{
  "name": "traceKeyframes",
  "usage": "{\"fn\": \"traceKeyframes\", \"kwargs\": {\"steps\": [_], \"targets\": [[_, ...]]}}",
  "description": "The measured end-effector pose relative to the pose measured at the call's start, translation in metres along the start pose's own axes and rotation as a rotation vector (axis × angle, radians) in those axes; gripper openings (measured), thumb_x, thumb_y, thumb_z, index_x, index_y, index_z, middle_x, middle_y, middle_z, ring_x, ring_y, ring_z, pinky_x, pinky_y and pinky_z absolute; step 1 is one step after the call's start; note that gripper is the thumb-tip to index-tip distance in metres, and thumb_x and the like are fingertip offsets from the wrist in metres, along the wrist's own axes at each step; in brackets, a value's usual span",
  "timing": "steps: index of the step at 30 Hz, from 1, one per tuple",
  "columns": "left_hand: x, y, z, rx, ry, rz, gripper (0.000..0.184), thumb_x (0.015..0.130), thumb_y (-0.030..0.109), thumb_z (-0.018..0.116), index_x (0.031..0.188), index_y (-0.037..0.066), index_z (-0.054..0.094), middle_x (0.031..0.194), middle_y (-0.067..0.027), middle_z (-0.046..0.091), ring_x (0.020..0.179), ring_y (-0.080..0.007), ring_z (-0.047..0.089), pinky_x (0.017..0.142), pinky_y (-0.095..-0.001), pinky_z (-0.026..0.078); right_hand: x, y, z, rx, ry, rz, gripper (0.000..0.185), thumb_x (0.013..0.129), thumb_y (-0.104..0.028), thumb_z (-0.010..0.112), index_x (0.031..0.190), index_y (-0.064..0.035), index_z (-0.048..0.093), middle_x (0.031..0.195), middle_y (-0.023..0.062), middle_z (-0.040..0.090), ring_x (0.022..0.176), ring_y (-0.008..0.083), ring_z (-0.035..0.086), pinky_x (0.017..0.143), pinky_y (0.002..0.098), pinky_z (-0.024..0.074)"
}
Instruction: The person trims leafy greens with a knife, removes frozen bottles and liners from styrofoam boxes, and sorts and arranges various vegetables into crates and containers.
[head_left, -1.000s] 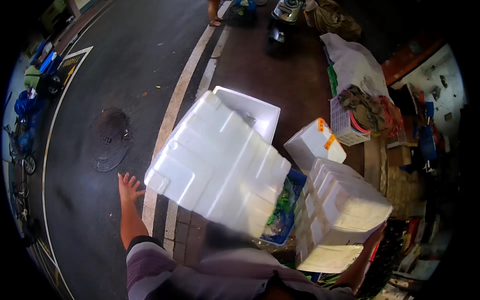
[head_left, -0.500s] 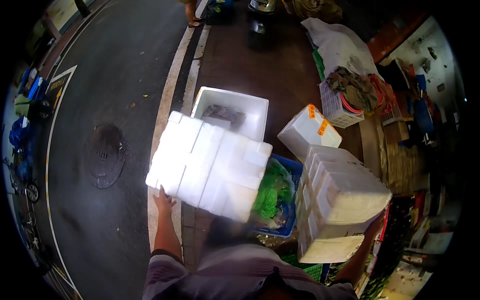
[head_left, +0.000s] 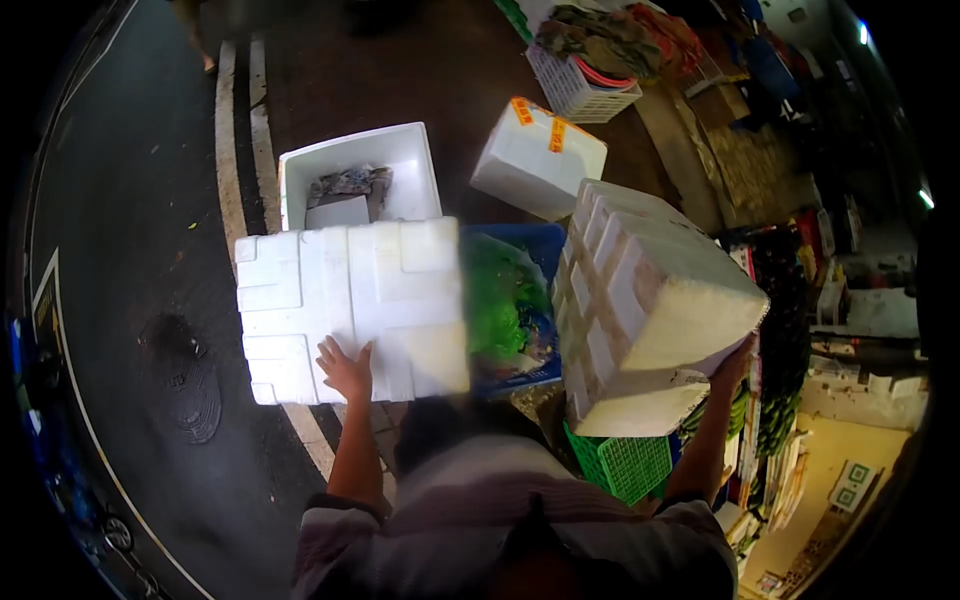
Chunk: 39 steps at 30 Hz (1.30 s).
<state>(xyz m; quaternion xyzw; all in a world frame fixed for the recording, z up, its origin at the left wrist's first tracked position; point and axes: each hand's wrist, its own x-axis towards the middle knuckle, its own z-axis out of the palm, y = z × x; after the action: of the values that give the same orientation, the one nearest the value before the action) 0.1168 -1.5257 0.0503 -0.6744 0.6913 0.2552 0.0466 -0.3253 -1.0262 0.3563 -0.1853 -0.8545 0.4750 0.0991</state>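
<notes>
My left hand (head_left: 345, 371) lies with spread fingers against the near part of a white foam box (head_left: 352, 290), whose ridged side faces up. Beyond that box, an open white foam box (head_left: 410, 165) has crumpled grey material inside. On the right, my right hand (head_left: 735, 362) is at the edge of a large taped foam box (head_left: 650, 310), its fingers mostly hidden behind the box. Between the two boxes stands a blue crate (head_left: 555, 245) with green plastic bags (head_left: 500, 300) in it.
A smaller foam box with orange labels (head_left: 545, 160) stands ahead. Past it is a white basket (head_left: 585, 95) with cloth. A green crate (head_left: 625, 465) is close to my body on the right. A manhole cover (head_left: 185, 385) lies on the road. A person's leg (head_left: 195, 35) shows far ahead.
The view has turned right. The ridged foam box has come down level beside the blue crate, and my left hand has moved onto it. My right hand stays at the taped box.
</notes>
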Motion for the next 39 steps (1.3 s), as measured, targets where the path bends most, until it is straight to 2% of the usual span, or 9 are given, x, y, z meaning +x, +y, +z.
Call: {"fn": "traceKeyframes", "kwargs": {"steps": [7, 12, 16, 18, 21, 26, 31, 35, 39], "targets": [[0.014, 0.023, 0.005, 0.137, -0.06, -0.072, 0.106, 0.076, 0.063, 0.074, 0.158, 0.018, 0.023, 0.165, -0.0164, 0.015, 0.149, -0.0451, 0.015, 0.105, -0.0744, 0.029, 0.02, 0.028, -0.041, -0.124, 0.12, -0.153, 0.075, 0.1, -0.062, 0.04, 0.132, 0.0041, 0.058, 0.118, 0.022, 0.066, 0.102, 0.0321, 0.063, 0.086, 0.0415, 0.0504], [0.027, 0.031, 0.007, 0.181, -0.052, -0.102, 0.108, 0.077, 0.066, 0.071, 0.159, 0.018, 0.02, 0.165, -0.0167, 0.014, 0.149, -0.0461, 0.014, 0.103, -0.0766, 0.029, 0.008, 0.002, -0.035, 0.123, 0.08, -0.134, 0.08, 0.097, -0.069, 0.043, 0.123, 0.0048, 0.062, 0.108, 0.0133, 0.067, 0.092, 0.0236, 0.059, 0.083, 0.037, 0.0484], [0.019, 0.039, 0.01, 0.158, -0.036, -0.094, 0.106, 0.077, 0.066, 0.07, 0.158, 0.016, 0.022, 0.162, -0.0189, 0.017, 0.147, -0.0463, 0.018, 0.101, -0.0763, 0.031, 0.045, 0.016, -0.038, 0.095, 0.08, -0.233, 0.07, 0.101, -0.057, 0.045, 0.122, 0.0076, 0.061, 0.111, 0.0196, 0.067, 0.095, 0.0294, 0.061, 0.085, 0.039, 0.0486], [0.02, 0.036, 0.002, 0.152, -0.06, -0.112, 0.104, 0.079, 0.066, 0.069, 0.156, 0.014, 0.024, 0.16, -0.0209, 0.021, 0.144, -0.0465, 0.022, 0.1, -0.0757, 0.033, 0.017, -0.02, -0.017, 0.053, 0.122, -0.278, 0.072, 0.098, -0.063, 0.05, 0.112, 0.006, 0.066, 0.097, 0.0097, 0.067, 0.085, 0.0191, 0.059, 0.075, 0.034, 0.0473], [0.021, 0.046, -0.003, 0.064, -0.082, -0.13, 0.093, 0.082, 0.065, 0.066, 0.149, 0.009, 0.035, 0.147, -0.0231, 0.037, 0.135, -0.0446, 0.037, 0.097, -0.0723, 0.038, 0.016, -0.045, 0.014, 0.044, 0.059, -0.413, 0.064, 0.1, -0.057, 0.048, 0.112, 0.0033, 0.066, 0.093, 0.0079, 0.067, 0.08, 0.0182, 0.057, 0.072, 0.0341, 0.0468], [0.014, 0.031, 0.018, -0.039, -0.014, -0.012, 0.087, 0.087, 0.06, 0.064, 0.149, 0.005, 0.037, 0.148, -0.0242, 0.041, 0.136, -0.0415, 0.041, 0.102, -0.0667, 0.038, 0.036, -0.067, 0.068, -0.039, -0.05, -0.73, 0.052, 0.104, -0.05, 0.046, 0.093, -0.0009, 0.062, 0.075, -0.0001, 0.054, 0.068, 0.0118, 0.047, 0.06, 0.0314, 0.0386], [-0.05, 0.038, 0.025, -0.212, 0.155, 0.042, 0.077, 0.087, 0.053, 0.069, 0.133, -0.007, 0.053, 0.133, -0.031, 0.055, 0.125, -0.0448, 0.052, 0.105, -0.0462, 0.043, 0.035, -0.125, 0.151, 0.152, -0.231, -0.923, 0.058, 0.099, -0.056, 0.051, 0.098, 0.0009, 0.063, 0.075, 0.0015, 0.051, 0.071, 0.0129, 0.045, 0.063, 0.0321, 0.0398], [-0.118, 0.053, 0.025, -0.273, 0.043, 0.055, 0.072, 0.084, 0.05, 0.071, 0.126, -0.007, 0.06, 0.112, -0.0296, 0.067, 0.11, -0.0424, 0.064, 0.096, -0.0441, 0.049, 0.065, -0.162, 0.21, 0.179, -0.414, -1.07, 0.057, 0.098, -0.058, 0.053, 0.096, -0.0018, 0.064, 0.075, 0.0042, 0.053, 0.068, 0.0156, 0.047, 0.062, 0.034, 0.0403], [-0.147, 0.079, 0.012, -0.351, -0.006, 0.152, 0.064, 0.089, 0.047, 0.067, 0.123, -0.007, 0.062, 0.119, -0.0296, 0.065, 0.113, -0.0415, 0.063, 0.097, -0.0441, 0.049, 0.062, -0.203, 0.269, 0.261, -0.474, -1.264, 0.053, 0.099, -0.055, 0.052, 0.096, -0.0039, 0.066, 0.078, 0.0102, 0.06, 0.069, 0.0226, 0.055, 0.063, 0.0372, 0.0437]]}}
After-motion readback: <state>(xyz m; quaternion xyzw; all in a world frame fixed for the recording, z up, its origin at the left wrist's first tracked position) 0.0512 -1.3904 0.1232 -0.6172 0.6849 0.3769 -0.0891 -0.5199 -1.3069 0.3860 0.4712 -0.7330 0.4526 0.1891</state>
